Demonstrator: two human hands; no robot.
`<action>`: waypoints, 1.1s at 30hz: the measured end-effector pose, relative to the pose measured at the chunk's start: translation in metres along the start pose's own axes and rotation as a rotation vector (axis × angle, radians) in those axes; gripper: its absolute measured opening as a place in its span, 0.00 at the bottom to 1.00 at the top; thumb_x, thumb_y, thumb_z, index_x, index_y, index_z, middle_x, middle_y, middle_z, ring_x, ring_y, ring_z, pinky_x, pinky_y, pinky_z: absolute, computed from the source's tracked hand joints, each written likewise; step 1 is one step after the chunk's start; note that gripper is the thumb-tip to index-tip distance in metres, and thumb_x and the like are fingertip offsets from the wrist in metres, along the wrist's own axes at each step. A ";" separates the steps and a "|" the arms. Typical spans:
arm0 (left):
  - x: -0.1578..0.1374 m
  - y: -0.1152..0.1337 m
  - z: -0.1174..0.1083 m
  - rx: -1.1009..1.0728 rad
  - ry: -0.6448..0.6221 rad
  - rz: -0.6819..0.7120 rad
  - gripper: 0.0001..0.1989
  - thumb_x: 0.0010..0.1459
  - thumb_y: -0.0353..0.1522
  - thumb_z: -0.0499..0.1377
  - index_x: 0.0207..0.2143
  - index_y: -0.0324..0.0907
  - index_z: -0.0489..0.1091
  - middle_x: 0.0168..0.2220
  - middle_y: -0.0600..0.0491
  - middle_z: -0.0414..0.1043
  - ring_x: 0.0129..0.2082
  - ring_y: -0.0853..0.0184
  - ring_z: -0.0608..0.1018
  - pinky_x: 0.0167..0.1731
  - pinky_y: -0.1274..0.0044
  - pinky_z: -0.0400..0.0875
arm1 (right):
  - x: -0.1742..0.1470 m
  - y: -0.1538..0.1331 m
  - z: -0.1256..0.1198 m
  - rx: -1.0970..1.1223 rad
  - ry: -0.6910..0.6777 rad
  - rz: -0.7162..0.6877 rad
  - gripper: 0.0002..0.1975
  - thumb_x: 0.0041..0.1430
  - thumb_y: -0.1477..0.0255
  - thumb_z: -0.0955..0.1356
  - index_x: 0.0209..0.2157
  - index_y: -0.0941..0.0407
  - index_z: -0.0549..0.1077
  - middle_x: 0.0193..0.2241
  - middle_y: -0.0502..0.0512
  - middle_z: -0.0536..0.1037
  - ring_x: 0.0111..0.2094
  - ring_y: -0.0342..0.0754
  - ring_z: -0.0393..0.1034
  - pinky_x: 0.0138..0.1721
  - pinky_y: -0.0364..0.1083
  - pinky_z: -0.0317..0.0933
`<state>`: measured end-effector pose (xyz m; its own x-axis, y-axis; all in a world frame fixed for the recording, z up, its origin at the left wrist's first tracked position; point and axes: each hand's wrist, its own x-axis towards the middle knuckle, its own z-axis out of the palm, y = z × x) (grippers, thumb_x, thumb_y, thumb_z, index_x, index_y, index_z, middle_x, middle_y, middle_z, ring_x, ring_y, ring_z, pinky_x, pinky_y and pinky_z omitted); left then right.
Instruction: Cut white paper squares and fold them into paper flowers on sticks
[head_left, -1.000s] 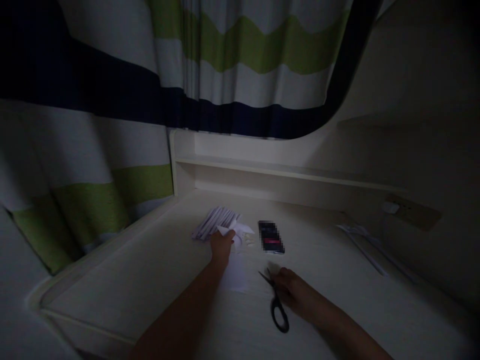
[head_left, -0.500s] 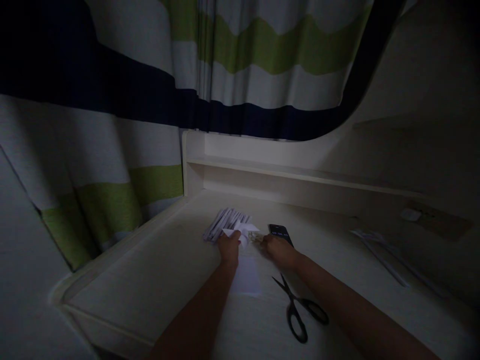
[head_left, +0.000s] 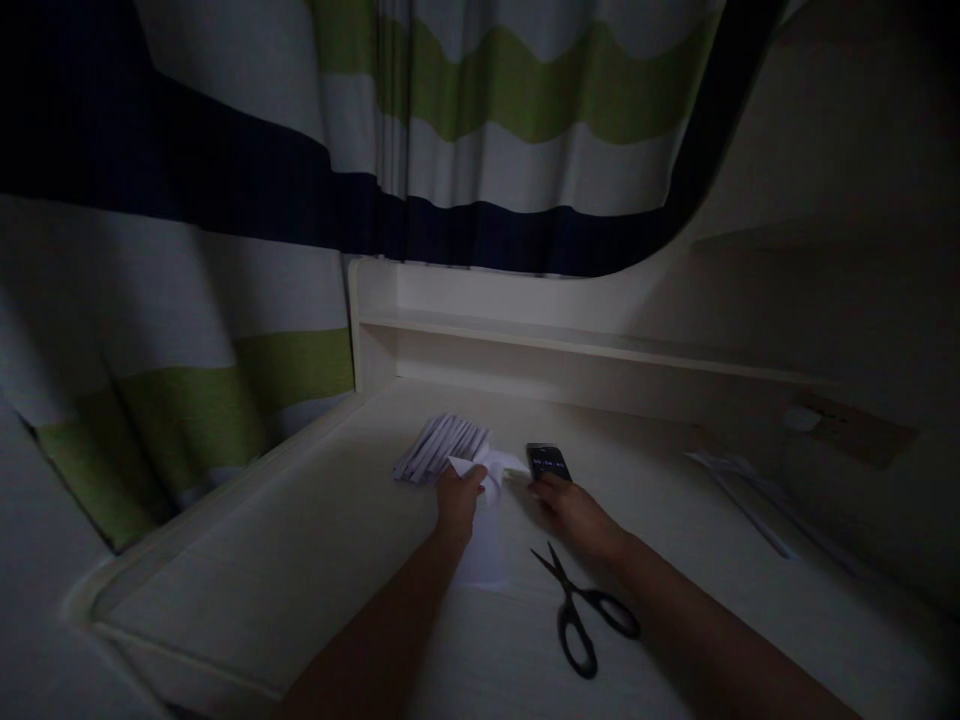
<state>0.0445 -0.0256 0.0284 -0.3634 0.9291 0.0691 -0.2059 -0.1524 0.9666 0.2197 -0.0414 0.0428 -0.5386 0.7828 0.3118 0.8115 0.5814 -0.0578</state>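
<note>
My left hand [head_left: 457, 500] pinches a white folded paper [head_left: 491, 475] shaped like a pinwheel, with pointed flaps sticking out. To its right is my right hand [head_left: 574, 510], fingers curled together and their tips partly hidden. A small pale bit shows between those fingertips and the paper; what the fingers hold, if anything, I cannot make out. Below the folded paper lies a flat white sheet [head_left: 484, 550]. Just behind my left hand is a row of folded paper strips [head_left: 442, 447]. The phone [head_left: 547, 460], showing a timer, lies just beyond my right hand.
Black-handled scissors [head_left: 574, 610] lie with blades apart, left of my right forearm. Long pale strips [head_left: 742, 500] rest at the desk's right side, near a wall socket [head_left: 847, 430]. A low shelf [head_left: 585, 342] runs along the back, beneath a striped curtain [head_left: 510, 170].
My right hand has moved slightly away from the folded paper, and the pale bit between them shows less. My left hand keeps its hold. The whole view has shifted a little.
</note>
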 end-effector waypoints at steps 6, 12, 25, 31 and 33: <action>-0.032 0.006 0.012 0.077 -0.156 0.001 0.07 0.35 0.31 0.59 0.13 0.37 0.64 0.13 0.58 0.62 0.15 0.74 0.66 0.17 0.82 0.61 | -0.058 0.012 -0.031 0.767 0.336 0.351 0.05 0.46 0.72 0.66 0.29 0.57 0.69 0.20 0.48 0.70 0.23 0.45 0.66 0.26 0.43 0.60; -0.059 0.001 0.025 0.372 -0.340 -0.004 0.08 0.37 0.33 0.58 0.13 0.37 0.65 0.13 0.56 0.64 0.16 0.71 0.67 0.16 0.81 0.58 | -0.082 -0.016 -0.040 0.881 0.497 0.240 0.05 0.48 0.70 0.66 0.23 0.56 0.71 0.24 0.52 0.72 0.26 0.44 0.66 0.27 0.43 0.60; -0.081 0.000 0.038 0.457 -0.493 -0.018 0.08 0.39 0.33 0.57 0.14 0.39 0.62 0.14 0.58 0.61 0.16 0.73 0.65 0.17 0.82 0.55 | -0.086 -0.008 -0.028 0.316 0.560 -0.070 0.08 0.54 0.74 0.63 0.33 0.57 0.73 0.26 0.54 0.71 0.30 0.46 0.61 0.32 0.48 0.56; -0.081 0.001 0.036 0.489 -0.490 0.005 0.09 0.40 0.33 0.56 0.13 0.39 0.61 0.13 0.57 0.61 0.16 0.73 0.63 0.16 0.82 0.54 | -0.086 -0.008 -0.026 0.266 0.545 -0.059 0.07 0.54 0.73 0.63 0.32 0.58 0.73 0.25 0.54 0.71 0.29 0.46 0.60 0.31 0.47 0.55; -0.082 0.001 0.035 0.480 -0.496 -0.001 0.09 0.40 0.33 0.56 0.13 0.39 0.61 0.14 0.57 0.60 0.16 0.73 0.63 0.16 0.82 0.54 | -0.086 -0.008 -0.026 0.251 0.537 -0.059 0.07 0.54 0.73 0.63 0.32 0.58 0.73 0.25 0.54 0.71 0.29 0.46 0.60 0.31 0.47 0.55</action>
<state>0.1061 -0.0897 0.0325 0.1184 0.9910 0.0623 0.2610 -0.0916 0.9610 0.2652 -0.1191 0.0410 -0.3384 0.5634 0.7537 0.6700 0.7067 -0.2274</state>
